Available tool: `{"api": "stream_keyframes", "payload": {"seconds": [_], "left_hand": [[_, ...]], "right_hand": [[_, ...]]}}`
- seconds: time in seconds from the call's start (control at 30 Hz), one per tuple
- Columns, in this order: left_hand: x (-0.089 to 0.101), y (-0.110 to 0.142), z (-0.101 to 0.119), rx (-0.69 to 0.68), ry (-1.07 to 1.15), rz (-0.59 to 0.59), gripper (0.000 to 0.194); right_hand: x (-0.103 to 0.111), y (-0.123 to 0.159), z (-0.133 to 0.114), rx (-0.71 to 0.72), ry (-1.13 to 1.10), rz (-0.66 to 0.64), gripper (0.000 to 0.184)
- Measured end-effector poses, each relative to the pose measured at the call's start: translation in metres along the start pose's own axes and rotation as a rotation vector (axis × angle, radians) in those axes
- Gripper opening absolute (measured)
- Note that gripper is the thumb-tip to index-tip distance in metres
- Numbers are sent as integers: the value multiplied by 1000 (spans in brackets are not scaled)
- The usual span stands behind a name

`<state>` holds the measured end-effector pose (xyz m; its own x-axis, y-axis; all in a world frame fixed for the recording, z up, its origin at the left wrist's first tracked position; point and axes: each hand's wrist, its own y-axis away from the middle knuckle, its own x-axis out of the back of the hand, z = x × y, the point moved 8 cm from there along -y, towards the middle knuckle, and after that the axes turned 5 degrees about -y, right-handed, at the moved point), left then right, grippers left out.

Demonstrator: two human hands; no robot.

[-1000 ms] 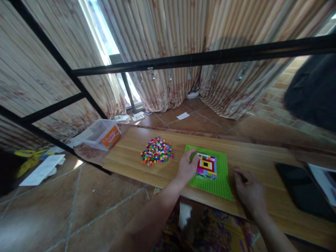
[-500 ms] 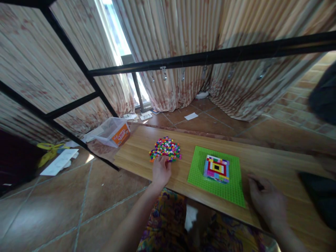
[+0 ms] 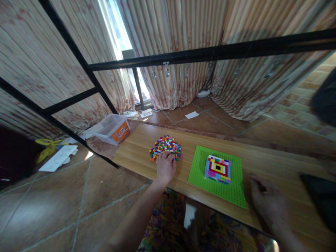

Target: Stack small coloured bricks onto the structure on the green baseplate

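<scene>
My left hand (image 3: 166, 168) rests at the near edge of a loose pile of small coloured building bricks (image 3: 168, 142). Its fingers are bent and a little apart over the bricks; the fingertips are partly hidden, and no brick shows clearly in them. To the right lies a green baseplate (image 3: 199, 175). On it stands a square block of stacked bricks (image 3: 218, 168), with rings of red, white and yellow around a black centre on top. Beside the plate's right edge my right hand (image 3: 270, 201) lies on the table, fingers curled closed; whatever is inside them is hidden.
The bricks and plate are on a long wooden table (image 3: 141, 140). A clear plastic box (image 3: 111, 129) with an orange label stands beyond its left end. A dark flat object (image 3: 319, 196) lies at the right. Black metal bars (image 3: 189, 57) cross in front of the curtains.
My left hand has moved slightly right and farther onto the brick pile, its fingers spreading over the bricks. My right hand stays beside the baseplate. The camera view has shifted slightly.
</scene>
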<state>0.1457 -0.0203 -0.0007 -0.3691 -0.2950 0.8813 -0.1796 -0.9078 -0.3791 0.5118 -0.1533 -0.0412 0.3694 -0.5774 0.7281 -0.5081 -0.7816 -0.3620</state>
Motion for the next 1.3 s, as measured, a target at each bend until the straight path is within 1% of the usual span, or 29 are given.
{"api": "stream_keyframes", "payload": {"seconds": [0.13, 0.23, 0.3, 0.37, 0.47, 0.57, 0.63, 0.73, 0.93, 1.1, 1.3], "left_hand": [[-1, 1, 1, -28, 25, 11, 13], [7, -2, 5, -39, 76, 42, 13], [10, -5, 13, -59, 126, 25, 15], [10, -8, 30, -102, 194, -30, 16], [7, -9, 63, -196, 292, -115, 17], [0, -9, 93, -251, 315, -154, 17], [-5, -10, 107, -265, 308, -170, 17], [-12, -14, 120, -295, 309, -191, 16], [-15, -22, 133, -367, 317, -201, 15], [-17, -22, 139, -401, 324, -183, 15], [-20, -20, 141, -369, 315, -136, 16]], "right_hand": [[2, 1, -4, 41, -21, 30, 37], [1, 0, -7, 62, -38, 40, 35], [0, 0, -9, 65, -54, 45, 34], [1, -1, -10, 62, -68, 50, 33], [0, -1, -10, 50, -82, 59, 32], [-1, -1, -11, 54, -96, 58, 31], [-1, -1, -11, 66, -97, 62, 31], [0, -1, -13, 74, -109, 69, 31], [0, -1, -16, 67, -118, 67, 32], [1, -2, -16, 55, -133, 70, 30], [2, -2, -18, 56, -143, 74, 29]]}}
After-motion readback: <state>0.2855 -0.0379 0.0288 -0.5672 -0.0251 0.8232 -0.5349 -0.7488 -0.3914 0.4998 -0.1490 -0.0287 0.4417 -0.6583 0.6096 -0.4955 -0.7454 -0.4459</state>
